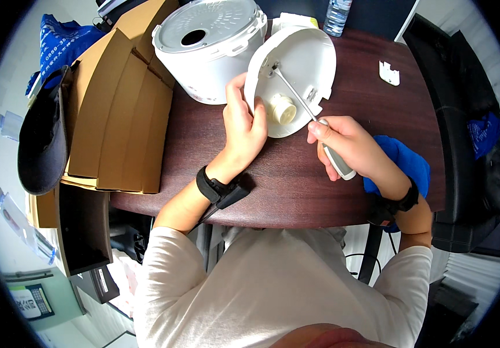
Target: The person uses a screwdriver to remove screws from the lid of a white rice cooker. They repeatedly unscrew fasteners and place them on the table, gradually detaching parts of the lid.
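A round white plastic lid (296, 52), its hollow inner side facing me, is tilted up over the table. My left hand (244, 124) grips its left rim, with the fingers partly behind it. A cream round fitting (283, 109) sits inside the lid near its lower edge. My right hand (343, 145) is closed round the grey-and-white handle of a screwdriver (300, 95). The screwdriver's tip reaches a small dark spot at the upper left inside the lid. Behind and left stands the white rice cooker body (209, 64), with a grey metal top plate that has a dark hole.
Cardboard boxes (119, 116) and a dark cap (44, 133) crowd the left side. A small white plastic piece (388, 73) lies at the far right. A blue cloth (403, 159) rests under my right forearm; a water bottle (337, 17) stands at the back.
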Demonstrator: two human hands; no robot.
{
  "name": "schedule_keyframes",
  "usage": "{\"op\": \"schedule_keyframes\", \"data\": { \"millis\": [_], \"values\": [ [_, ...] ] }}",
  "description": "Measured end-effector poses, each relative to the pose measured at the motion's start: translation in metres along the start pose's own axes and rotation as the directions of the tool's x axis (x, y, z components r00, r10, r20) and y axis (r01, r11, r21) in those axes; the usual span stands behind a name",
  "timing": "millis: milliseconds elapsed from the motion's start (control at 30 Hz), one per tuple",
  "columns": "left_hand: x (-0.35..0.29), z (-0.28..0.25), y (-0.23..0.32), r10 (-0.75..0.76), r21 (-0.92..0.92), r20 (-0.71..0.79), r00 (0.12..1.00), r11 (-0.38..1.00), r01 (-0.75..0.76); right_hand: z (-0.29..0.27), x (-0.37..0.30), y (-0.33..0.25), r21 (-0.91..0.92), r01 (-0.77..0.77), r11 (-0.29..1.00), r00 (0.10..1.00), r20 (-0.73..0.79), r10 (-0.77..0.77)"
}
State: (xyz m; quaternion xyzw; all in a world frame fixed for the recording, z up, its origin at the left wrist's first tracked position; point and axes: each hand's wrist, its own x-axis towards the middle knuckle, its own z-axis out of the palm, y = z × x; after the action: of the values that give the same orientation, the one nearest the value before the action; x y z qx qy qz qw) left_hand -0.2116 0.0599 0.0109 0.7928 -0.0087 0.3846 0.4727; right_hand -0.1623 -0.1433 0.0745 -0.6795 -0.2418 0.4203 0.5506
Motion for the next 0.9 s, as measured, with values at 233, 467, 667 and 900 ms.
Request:
{"op": "schedule_keyframes", "data": {
  "millis": [233,467,667,900],
  "values": [
    [-0.0001,0.002,-0.0072,0.066,0.026,-0.032,0.997,0.998,-0.065,0.0009,-0.0066,-0.0005,-0.034,0.0,0.999,0.999,-0.042,-0.001],
    [-0.0001,0.0015,-0.0017,0.074,0.039,-0.011,0.997,0.997,-0.074,-0.004,-0.006,0.0022,-0.027,0.013,1.0,0.999,-0.029,-0.013],
    [-0.0007,0.0007,-0.0006,0.058,0.048,-0.002,0.998,0.997,-0.058,-0.0029,-0.0077,0.001,-0.02,0.005,1.0,0.999,-0.044,-0.006],
    [-0.0005,0.0021,-0.0016,0.109,0.066,-0.013,0.994,0.992,-0.108,-0.0048,-0.0093,0.0016,0.009,0.019,1.0,0.999,-0.028,-0.019]
  ]
}}
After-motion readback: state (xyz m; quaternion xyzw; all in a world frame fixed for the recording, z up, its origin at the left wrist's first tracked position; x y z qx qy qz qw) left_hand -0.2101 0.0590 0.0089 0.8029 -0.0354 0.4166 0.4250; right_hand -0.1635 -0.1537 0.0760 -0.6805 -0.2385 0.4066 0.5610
